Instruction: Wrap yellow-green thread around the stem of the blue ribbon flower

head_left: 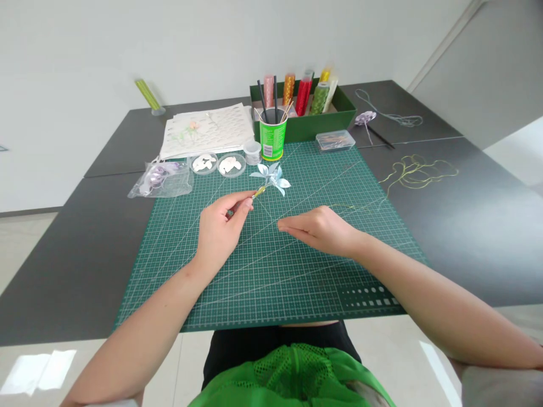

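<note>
My left hand (pixel 221 223) is closed in a pinch on the stem of a pale blue artificial flower (pixel 271 178). The petals spread outward beyond my fingertips, and yellow-green thread wraps the stem just below them. To the right, my right hand (pixel 319 229) is closed, its fingertips pressed together on a fine thread hard to see against the mat lines. Loose yellow-green thread (pixel 409 172) lies in loops on the dark table, with strands trailing onto the mat behind my right hand. Both hands are above the green cutting mat (pixel 263 282).
A green cup (pixel 272 140) holds dark sticks in front of a green box (pixel 305 130) of thread spools. Behind my left hand are dishes of white pieces (pixel 231 165), a plastic bag (pixel 163 178) and white sheets (pixel 207 130). A clear case (pixel 335 141) sits at the mat's far right.
</note>
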Demonstrator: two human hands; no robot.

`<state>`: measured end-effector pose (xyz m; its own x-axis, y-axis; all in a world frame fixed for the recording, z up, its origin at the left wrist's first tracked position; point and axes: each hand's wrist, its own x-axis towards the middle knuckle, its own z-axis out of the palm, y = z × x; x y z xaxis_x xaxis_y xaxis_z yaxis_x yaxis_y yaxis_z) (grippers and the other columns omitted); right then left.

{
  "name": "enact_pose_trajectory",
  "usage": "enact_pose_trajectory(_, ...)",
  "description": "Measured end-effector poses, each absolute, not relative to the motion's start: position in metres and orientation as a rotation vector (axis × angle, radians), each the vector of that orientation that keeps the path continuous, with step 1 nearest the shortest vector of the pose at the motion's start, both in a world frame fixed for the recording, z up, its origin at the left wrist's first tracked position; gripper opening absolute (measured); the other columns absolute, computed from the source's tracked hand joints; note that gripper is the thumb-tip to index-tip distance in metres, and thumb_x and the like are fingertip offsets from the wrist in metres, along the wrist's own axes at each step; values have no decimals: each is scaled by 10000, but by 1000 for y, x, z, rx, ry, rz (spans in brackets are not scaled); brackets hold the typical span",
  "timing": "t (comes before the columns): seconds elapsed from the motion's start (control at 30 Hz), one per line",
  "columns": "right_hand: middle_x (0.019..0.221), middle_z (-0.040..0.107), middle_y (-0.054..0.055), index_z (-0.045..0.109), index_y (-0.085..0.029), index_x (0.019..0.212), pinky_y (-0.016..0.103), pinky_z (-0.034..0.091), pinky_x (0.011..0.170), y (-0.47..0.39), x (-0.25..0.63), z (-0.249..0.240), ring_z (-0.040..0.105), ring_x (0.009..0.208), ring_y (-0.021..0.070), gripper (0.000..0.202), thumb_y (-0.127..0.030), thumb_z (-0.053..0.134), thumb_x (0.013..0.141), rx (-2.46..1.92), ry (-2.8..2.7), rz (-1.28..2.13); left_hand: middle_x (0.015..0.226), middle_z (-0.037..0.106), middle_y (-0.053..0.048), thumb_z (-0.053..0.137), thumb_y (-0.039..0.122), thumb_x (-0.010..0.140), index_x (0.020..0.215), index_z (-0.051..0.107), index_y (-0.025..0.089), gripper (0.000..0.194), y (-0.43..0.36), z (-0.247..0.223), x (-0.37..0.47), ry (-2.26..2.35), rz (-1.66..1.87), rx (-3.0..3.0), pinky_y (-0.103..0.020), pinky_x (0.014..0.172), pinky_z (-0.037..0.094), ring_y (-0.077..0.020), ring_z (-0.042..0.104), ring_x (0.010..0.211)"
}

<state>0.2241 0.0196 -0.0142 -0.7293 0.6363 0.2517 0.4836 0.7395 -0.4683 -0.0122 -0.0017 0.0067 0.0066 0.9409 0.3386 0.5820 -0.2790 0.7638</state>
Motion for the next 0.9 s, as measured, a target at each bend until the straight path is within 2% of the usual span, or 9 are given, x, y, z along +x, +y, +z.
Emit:
enact_pose_trajectory(0.17, 724, 728, 20, 746, -192, 967, 221, 385, 537, 13, 224, -9, 592, 566, 99, 381, -352, 415, 1067, -737, -2544, 483, 860, 777, -17, 585, 300, 961, 1099, 778, 221, 249, 2, 3, -13, 1585, 1095, 1881, -278, 682, 532, -162, 677, 728)
enact_pose_trajectory(0.33, 780, 756, 21, 757, -182, 994, 207, 427, 541, 9, 224, 0, 619, 583, 88, 309, -318, 484, 1040, -699, -2383, 547, 914, 785, -19, 586, 271, 960, 1064, 783, 241, 225, 4, -2, -14, 1617, 930, 2059, -295, 667, 515, -175, 685, 734)
enact_pose_trajectory(0.47, 844, 782, 29, 785, -170, 981, 200, 474, 555, 7, 226, 10, 637, 599, 87, 255, -298, 565, 999, -740, -2213, 739, 928, 771, -21, 569, 245, 979, 1072, 770, 250, 222, 2, -4, -11, 1548, 732, 2282, -289, 648, 492, -187, 694, 790)
enact_pose_trajectory(0.63, 707, 761, 19, 817, -176, 967, 217, 491, 489, 9, 226, 12, 626, 537, 105, 215, -340, 685, 922, -825, -1941, 967, 926, 754, -15, 544, 276, 1015, 1093, 747, 238, 221, -7, -5, -5, 1359, 622, 2498, -276, 649, 479, -180, 681, 829)
enact_pose_trajectory(0.77, 872, 806, 27, 828, -223, 942, 240, 603, 622, 13, 225, 10, 749, 727, 162, 157, -328, 727, 883, -849, -1849, 962, 927, 758, -17, 542, 272, 1020, 1038, 745, 203, 215, -13, -8, -2, 1225, 659, 2687, -268, 620, 476, -178, 687, 848)
enact_pose_trajectory(0.9, 957, 806, 9, 825, -258, 966, 288, 645, 768, 19, 224, 7, 776, 873, 196, 141, -291, 715, 884, -929, -1825, 868, 905, 756, -9, 533, 266, 1026, 1038, 738, 184, 221, -16, -9, -1, 1117, 708, 2818, -279, 595, 479, -173, 686, 808)
